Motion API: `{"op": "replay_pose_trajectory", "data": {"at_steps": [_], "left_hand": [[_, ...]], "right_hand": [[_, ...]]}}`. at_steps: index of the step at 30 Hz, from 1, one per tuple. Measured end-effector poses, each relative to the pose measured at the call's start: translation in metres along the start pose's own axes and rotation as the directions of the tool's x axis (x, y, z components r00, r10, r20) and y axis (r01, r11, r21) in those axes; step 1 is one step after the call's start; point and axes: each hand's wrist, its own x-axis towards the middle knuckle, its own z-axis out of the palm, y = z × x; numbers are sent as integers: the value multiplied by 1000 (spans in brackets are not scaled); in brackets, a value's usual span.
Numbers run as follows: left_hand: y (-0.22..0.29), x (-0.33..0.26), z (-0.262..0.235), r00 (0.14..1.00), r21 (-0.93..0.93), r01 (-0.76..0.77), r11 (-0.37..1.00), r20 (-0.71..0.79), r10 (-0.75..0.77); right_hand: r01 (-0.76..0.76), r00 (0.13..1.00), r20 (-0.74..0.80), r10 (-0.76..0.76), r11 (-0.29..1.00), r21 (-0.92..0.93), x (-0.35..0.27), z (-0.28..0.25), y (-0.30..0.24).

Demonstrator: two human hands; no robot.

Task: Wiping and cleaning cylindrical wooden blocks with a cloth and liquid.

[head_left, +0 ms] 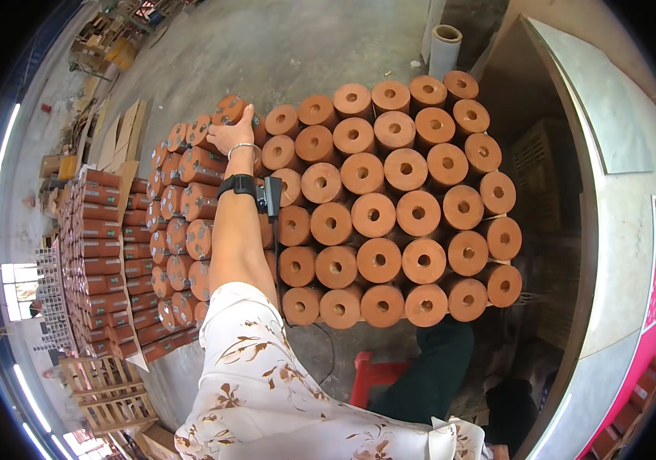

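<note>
Left hand (230,136) out over the far edge of the cylinder stack, fingers clamped on an orange-brown cylinder with dark patches on its end (228,110), thumb on its right side, other fingertips partly hidden. That cylinder sits at the far edge, left of the holed block. Wrist has a beaded bracelet (244,146) and a black strap with box-shaped device (255,190), cable running down. Right of forearm: orange-brown cylinders with round centre holes (372,215), upright in close rows; support under them mostly hidden. Left of forearm: more patched orange-brown cylinders (199,201), stacked. White hollow tube (444,52) just past the block's far right corner. Red plastic stool (374,376) below the near edge. Right fingers: can't tell.
</note>
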Motion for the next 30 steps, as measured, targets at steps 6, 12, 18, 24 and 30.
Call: {"op": "replay_pose_trajectory", "data": {"at_steps": [6,12,18,24,30], "left_hand": [[10,-15,-6,999,-26,30,999,-27,-31],[3,-40,-3,994,-74,4,997,-108,-12],[-33,-41,4,993,187,-65,980,104,46],[-48,-26,15,982,75,-187,980,50,184],[-48,-34,18,975,41,-220,975,-34,222]], "right_hand": [[-120,993,29,117,988,102,3,5,11],[-206,968,29,248,728,653,8,36,110],[70,996,-54,-72,997,-27,-1,8,48],[94,994,-48,-97,993,-73,8,2,52],[22,999,-41,-21,999,30,11,7,59]]}}
